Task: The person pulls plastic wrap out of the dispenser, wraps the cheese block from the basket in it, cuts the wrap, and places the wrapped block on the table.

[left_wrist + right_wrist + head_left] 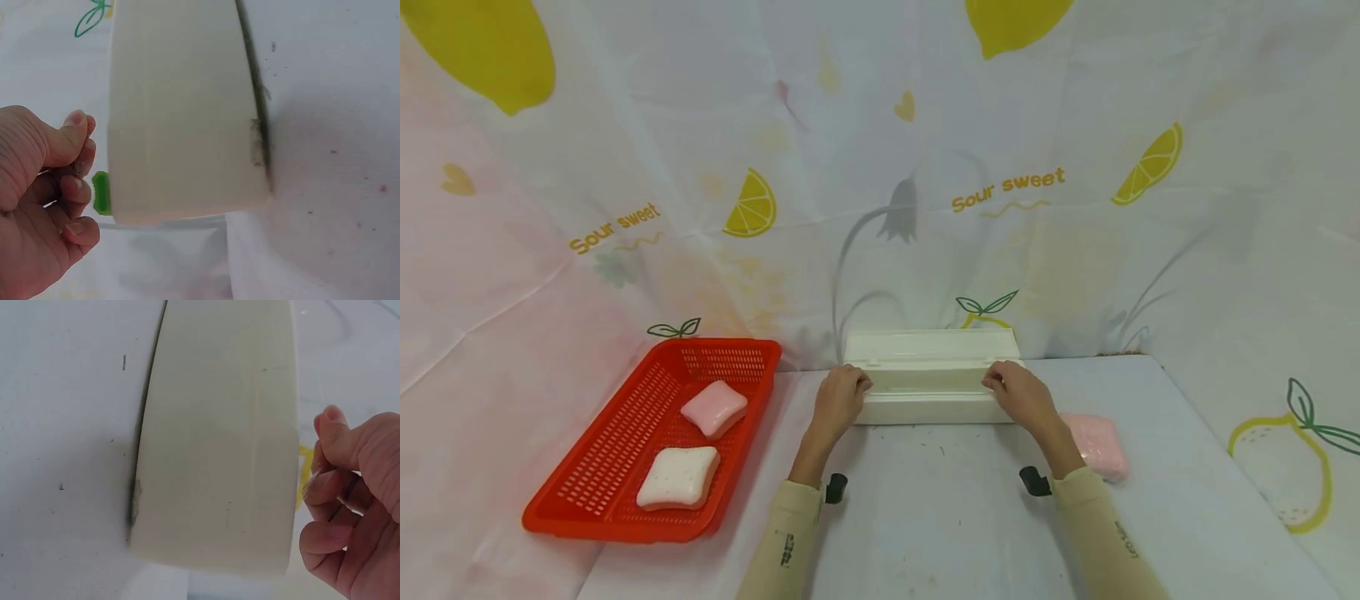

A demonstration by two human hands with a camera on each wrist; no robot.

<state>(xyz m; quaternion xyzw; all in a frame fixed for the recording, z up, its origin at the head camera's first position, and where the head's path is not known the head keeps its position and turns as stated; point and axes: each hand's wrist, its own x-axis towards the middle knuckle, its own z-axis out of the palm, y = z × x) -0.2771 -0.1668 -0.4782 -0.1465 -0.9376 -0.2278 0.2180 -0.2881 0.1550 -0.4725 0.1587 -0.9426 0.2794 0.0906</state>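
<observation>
A long cream cling film dispenser lies across the table in front of me, its lid raised at the back. My left hand is at the dispenser's left end, thumb and forefinger pinched together above the front edge. At the opposite end my right hand pinches in the same way. What they pinch looks like the edge of clear cling film, faint at the right fingertips. In the left wrist view a small green piece juts out beside the dispenser, close to the curled fingers.
To the left stands a red plastic basket containing a pink soap-like block and a white speckled one. A pink wrapped block lies beside my right forearm. Behind the table hangs a lemon-print cloth.
</observation>
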